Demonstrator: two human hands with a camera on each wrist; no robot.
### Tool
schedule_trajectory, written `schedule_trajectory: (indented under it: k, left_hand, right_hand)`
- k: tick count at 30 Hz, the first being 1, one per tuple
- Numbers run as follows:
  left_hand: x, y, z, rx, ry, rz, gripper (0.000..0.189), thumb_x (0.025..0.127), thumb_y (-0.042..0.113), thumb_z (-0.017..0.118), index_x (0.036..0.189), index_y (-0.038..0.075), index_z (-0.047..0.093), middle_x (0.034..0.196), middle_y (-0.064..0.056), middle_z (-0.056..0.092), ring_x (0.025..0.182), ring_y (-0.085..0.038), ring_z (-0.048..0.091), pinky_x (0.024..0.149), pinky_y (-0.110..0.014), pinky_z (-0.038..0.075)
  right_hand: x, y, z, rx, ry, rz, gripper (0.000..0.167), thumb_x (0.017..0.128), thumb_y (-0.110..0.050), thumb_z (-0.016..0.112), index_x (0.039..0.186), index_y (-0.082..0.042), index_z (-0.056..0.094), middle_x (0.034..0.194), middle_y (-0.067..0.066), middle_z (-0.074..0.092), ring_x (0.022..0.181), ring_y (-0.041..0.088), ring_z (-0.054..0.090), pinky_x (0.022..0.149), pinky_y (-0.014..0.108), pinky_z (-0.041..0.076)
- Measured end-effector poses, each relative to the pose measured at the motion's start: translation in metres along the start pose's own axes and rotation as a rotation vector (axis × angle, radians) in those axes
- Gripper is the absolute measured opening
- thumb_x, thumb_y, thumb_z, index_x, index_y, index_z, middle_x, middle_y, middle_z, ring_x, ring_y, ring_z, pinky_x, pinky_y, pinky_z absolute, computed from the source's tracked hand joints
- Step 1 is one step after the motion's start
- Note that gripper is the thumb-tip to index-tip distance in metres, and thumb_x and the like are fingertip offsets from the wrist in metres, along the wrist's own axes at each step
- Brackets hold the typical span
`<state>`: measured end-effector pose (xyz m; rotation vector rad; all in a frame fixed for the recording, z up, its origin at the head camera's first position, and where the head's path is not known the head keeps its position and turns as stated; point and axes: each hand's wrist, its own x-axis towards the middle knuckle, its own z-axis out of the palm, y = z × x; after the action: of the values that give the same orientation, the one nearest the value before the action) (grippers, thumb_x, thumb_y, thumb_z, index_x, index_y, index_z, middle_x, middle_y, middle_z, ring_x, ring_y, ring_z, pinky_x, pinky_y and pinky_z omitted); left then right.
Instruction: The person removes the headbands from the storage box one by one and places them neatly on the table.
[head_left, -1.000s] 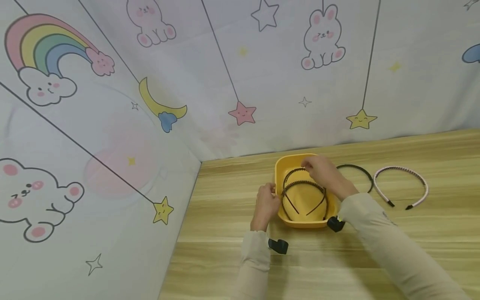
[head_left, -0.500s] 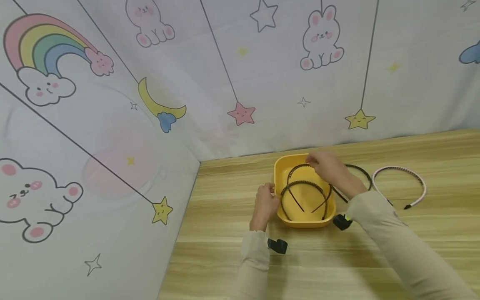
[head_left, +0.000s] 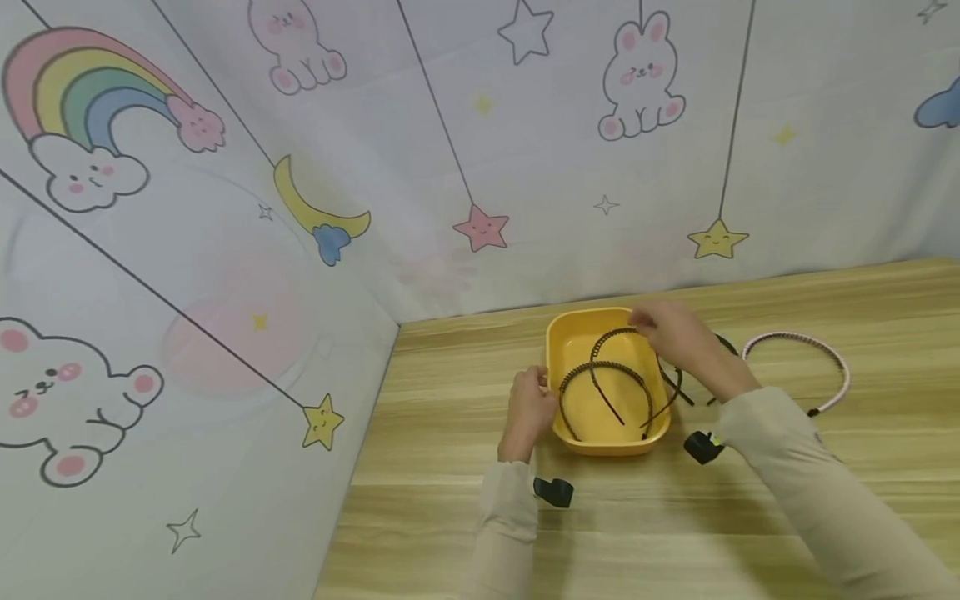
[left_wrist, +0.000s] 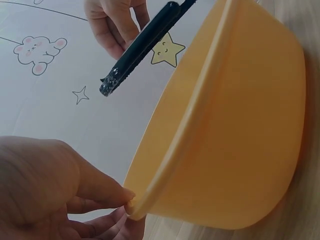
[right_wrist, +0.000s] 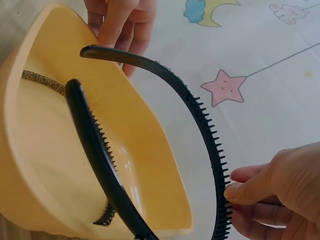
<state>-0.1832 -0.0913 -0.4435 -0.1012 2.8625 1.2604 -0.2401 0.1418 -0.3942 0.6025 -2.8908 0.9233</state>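
Note:
My left hand point(head_left: 528, 412) pinches the left rim of a yellow plastic basin point(head_left: 609, 449), thumb inside the edge in the left wrist view. In my right hand point(head_left: 678, 340) is a dark toothed headband point(right_wrist: 216, 150), pinched at its curved top between thumb and fingers. It hangs over the right part of the basin, ends pointing down and toward me. A second dark headband point(head_left: 604, 365) lies inside the basin, its band coiled and textured. Behind my right wrist, a black headband point(head_left: 729, 345) on the table is partly hidden.
A pale pink headband point(head_left: 838, 363) with dark tips lies on the wood-grain table point(head_left: 630, 533), right of the black one. A white printed cloth wall point(head_left: 570, 250) rises close behind the basin, and another stands to the left.
My right hand has moved right, carrying the toothed headband from over the basin's middle toward its right rim. My left hand keeps its hold on the rim.

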Motion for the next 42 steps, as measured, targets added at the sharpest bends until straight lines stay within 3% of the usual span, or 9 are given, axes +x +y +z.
schedule_trajectory:
  k: [9, 21, 30, 42]
  left_hand:
    - [0.0, 0.001, -0.001, 0.015, -0.001, -0.005, 0.041, 0.089, -0.002, 0.052, 0.129, -0.002, 0.054, 0.112, -0.014, 0.056, 0.1, -0.025, 0.056, 0.081, -0.034, 0.051]
    - [0.001, 0.0, -0.001, 0.012, 0.006, 0.003, 0.041, 0.087, -0.003, 0.052, 0.129, -0.003, 0.054, 0.11, -0.013, 0.056, 0.099, -0.024, 0.056, 0.081, -0.033, 0.051]
    - [0.001, 0.001, 0.0, 0.01, -0.003, -0.001, 0.041, 0.088, -0.002, 0.051, 0.129, -0.003, 0.054, 0.112, -0.014, 0.056, 0.099, -0.024, 0.057, 0.08, -0.033, 0.051]
    - [0.001, -0.001, 0.001, 0.001, -0.015, -0.006, 0.042, 0.089, -0.002, 0.049, 0.131, -0.002, 0.052, 0.114, -0.014, 0.055, 0.101, -0.023, 0.055, 0.081, -0.032, 0.051]
  right_hand:
    - [-0.01, 0.007, -0.01, 0.017, 0.008, 0.019, 0.022, 0.095, -0.004, 0.053, 0.112, 0.005, 0.065, 0.11, 0.024, 0.066, 0.1, 0.039, 0.062, 0.085, 0.052, 0.05]
    - [-0.021, 0.023, -0.017, -0.007, 0.002, 0.023, 0.023, 0.094, -0.002, 0.053, 0.113, 0.005, 0.064, 0.112, 0.025, 0.064, 0.105, 0.042, 0.059, 0.088, 0.055, 0.047]
    - [-0.034, 0.036, -0.023, -0.044, 0.043, 0.017, 0.022, 0.094, -0.002, 0.052, 0.11, 0.004, 0.066, 0.108, 0.025, 0.066, 0.099, 0.042, 0.061, 0.083, 0.055, 0.049]
    - [-0.049, 0.051, -0.032, -0.016, -0.003, 0.101, 0.027, 0.095, -0.004, 0.051, 0.118, 0.007, 0.06, 0.117, 0.03, 0.06, 0.107, 0.048, 0.055, 0.087, 0.059, 0.045]
